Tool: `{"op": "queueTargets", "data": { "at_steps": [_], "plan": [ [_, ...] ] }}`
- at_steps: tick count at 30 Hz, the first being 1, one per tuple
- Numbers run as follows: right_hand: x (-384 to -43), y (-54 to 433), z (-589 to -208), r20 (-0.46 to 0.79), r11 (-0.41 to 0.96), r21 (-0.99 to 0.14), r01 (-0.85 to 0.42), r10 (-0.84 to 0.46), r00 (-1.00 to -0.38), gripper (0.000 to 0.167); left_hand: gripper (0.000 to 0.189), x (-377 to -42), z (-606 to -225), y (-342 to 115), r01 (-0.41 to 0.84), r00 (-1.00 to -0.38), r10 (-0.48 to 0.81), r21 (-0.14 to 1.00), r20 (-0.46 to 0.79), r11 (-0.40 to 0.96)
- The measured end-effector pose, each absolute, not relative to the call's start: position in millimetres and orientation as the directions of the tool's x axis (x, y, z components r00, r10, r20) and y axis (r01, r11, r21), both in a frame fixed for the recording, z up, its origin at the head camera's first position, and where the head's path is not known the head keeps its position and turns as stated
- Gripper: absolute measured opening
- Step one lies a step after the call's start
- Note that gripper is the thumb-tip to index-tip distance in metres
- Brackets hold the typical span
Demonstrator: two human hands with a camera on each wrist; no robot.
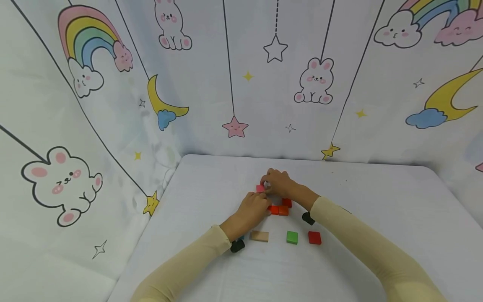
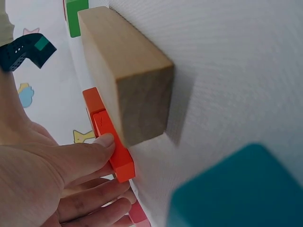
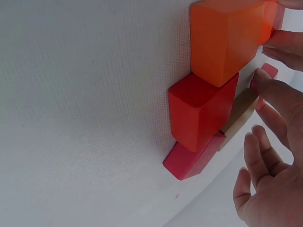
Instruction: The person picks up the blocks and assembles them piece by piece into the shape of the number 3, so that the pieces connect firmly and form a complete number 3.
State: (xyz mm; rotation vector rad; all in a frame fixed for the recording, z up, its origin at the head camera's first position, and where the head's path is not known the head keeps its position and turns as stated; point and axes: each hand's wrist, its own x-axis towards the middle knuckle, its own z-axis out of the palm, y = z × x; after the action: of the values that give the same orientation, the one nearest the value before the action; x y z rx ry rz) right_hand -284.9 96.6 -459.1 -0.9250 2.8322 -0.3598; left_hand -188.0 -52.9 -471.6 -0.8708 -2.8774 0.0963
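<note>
My left hand (image 1: 253, 209) pinches the end of a red-orange block (image 2: 113, 149) between thumb and fingers, as the left wrist view shows. An orange block (image 3: 222, 38) adjoins that block. My right hand (image 3: 279, 156) holds a small pink block (image 1: 260, 188) with thumb and forefinger, its other fingers loosely bent. Part of that block is hidden by the fingers. Between the hands, a red block (image 3: 201, 113) touches the orange one, a crimson block (image 3: 194, 158) lies behind it, and a wooden block (image 3: 240, 112) runs from there toward the pink block.
Nearer the person, a plain wooden block (image 1: 259, 236), a green block (image 1: 292, 237) and a red block (image 1: 315, 238) lie in a row on the white table (image 1: 377, 201). A teal block (image 2: 241, 194) sits under the left wrist. A patterned curtain (image 1: 256, 92) stands behind.
</note>
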Motion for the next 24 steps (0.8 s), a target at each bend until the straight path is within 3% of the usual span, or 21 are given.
{"op": "queueTargets", "data": {
  "at_steps": [24],
  "plan": [
    [-283.4,101.5,-461.6,-0.038,0.778,-0.254,-0.575,-0.602,-0.797,0.025,0.029,-187.1,-470.4,-52.1,0.547,-0.827,0.555,-0.093,0.094,0.832]
  ]
}}
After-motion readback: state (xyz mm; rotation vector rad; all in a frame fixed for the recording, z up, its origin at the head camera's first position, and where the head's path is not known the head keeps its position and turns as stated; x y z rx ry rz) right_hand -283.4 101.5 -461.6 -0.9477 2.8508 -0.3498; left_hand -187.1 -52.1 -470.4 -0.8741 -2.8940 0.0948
